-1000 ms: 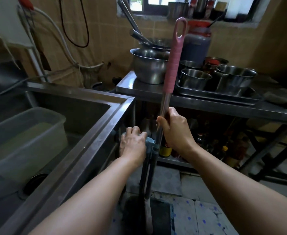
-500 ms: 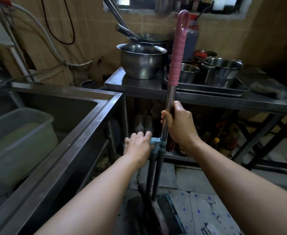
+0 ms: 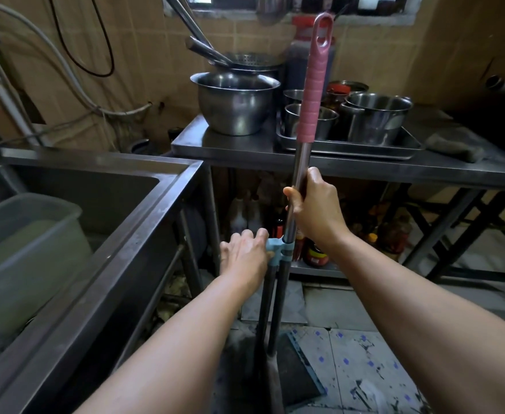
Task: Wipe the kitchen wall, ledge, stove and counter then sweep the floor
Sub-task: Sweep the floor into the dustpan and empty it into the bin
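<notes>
The broom stands upright at frame centre, clipped by a blue clip to a dustpan handle. The right hand has its fingers wrapped around the bare metal shaft; the left hand closes over the clip. The broom looks light and stiff, its smooth metal likely slippery; the ribbed pink grip above would hold better.
</notes>
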A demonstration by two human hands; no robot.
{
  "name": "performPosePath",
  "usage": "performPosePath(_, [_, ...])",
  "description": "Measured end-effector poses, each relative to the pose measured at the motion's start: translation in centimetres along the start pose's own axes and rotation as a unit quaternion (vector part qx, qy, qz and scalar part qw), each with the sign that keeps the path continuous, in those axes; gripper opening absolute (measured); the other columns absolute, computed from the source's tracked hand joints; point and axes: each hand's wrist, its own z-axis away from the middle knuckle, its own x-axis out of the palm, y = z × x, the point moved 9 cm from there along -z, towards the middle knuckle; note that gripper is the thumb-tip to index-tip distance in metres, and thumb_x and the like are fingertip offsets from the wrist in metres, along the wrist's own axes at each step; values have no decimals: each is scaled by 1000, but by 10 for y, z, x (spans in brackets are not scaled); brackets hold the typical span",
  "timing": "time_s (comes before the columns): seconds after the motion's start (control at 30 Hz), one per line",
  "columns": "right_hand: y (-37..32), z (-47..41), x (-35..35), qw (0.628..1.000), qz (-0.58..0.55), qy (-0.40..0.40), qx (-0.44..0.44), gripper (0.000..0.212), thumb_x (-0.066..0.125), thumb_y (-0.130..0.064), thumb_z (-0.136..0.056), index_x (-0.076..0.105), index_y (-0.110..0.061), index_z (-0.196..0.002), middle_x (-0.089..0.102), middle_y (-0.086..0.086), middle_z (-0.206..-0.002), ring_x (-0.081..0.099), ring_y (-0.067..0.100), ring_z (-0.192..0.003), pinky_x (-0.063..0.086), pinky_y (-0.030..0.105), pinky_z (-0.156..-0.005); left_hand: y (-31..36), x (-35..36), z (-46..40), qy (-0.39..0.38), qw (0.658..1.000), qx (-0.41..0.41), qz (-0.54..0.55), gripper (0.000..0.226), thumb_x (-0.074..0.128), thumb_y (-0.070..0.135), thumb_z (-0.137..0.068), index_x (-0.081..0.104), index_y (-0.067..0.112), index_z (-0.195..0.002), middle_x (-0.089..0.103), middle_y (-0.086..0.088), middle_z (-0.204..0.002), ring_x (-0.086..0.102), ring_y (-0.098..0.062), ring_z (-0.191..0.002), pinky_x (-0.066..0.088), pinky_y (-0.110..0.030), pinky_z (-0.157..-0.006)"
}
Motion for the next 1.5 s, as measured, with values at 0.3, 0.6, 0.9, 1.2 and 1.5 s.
performPosePath(0.3, [57,-2,-41,990,15,23,135,24,57,-19,-93,48,-7,-112,56,5,-88,62,22,-78,51,30,-62,-73,-16,19,-10,997,-62,-37,31,43,40,-96,41,19,-118,50,-8,-113,47,-30,-110,37,-38,-84])
performPosePath(0.6, [41,12,-3,995,39,-50,71,15,58,-18,-91,45,-13,-96,59,4,-74,63,24,-69,55,49,-65,-30,-9,14,-61,998,-11,-29,29,41,36,-98,39,20,-121,46,-8,-116,42,-27,-111,33,-38,-89])
performPosePath(0.9, [46,19,-21,994,-5,-69,85,13,57,-12,-91,46,-9,-96,57,9,-74,58,25,-64,53,47,-62,-27,-10,18,-114,992,-31,-43,25,41,37,-97,40,18,-114,49,-6,-112,44,-27,-109,34,-36,-86])
performPosePath(1.2, [33,31,-35,994,-23,-72,75,11,55,-9,-92,45,-9,-97,51,3,-69,51,16,-58,51,42,-57,-16,-14,31,-141,988,-40,-54,22,42,31,-97,42,18,-115,51,-4,-117,45,-26,-112,35,-36,-87])
performPosePath(1.5, [-5,36,-68,996,-4,-81,46,13,55,-8,-92,44,-12,-97,55,4,-77,54,14,-64,52,33,-60,6,-85,47,-122,992,-26,-11,47,49,41,-94,36,22,-135,46,-1,-131,40,-22,-122,35,-37,-97])
